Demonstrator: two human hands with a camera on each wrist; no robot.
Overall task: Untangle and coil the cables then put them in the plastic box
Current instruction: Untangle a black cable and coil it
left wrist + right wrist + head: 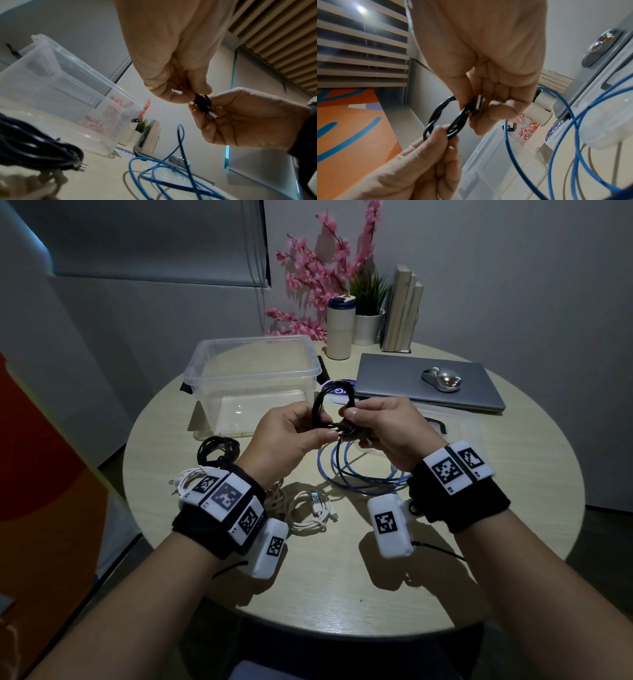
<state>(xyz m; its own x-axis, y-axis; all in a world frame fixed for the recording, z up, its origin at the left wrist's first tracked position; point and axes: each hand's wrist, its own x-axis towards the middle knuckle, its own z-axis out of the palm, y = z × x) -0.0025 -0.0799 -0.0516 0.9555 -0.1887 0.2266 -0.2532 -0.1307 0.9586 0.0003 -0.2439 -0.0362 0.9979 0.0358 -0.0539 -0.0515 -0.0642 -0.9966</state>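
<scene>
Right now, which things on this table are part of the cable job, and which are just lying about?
Job:
- black cable held in left hand and right hand
- blue cable
- white cables
- second black cable
- plastic box

Lying about:
- laptop
- mouse
- tumbler
- potted plant
- books

Legible text is showing only on the round blue-and-white sticker lying on the table between the plastic box and the laptop, centre of the head view: a single white "G"-like character is reading there, the rest being hidden. In the right wrist view the same sticker, at right of centre, is showing letters resembling "YG", too blurred to confirm. The black-and-white square markers on the wristbands are carrying coded patterns only, no readable words.
</scene>
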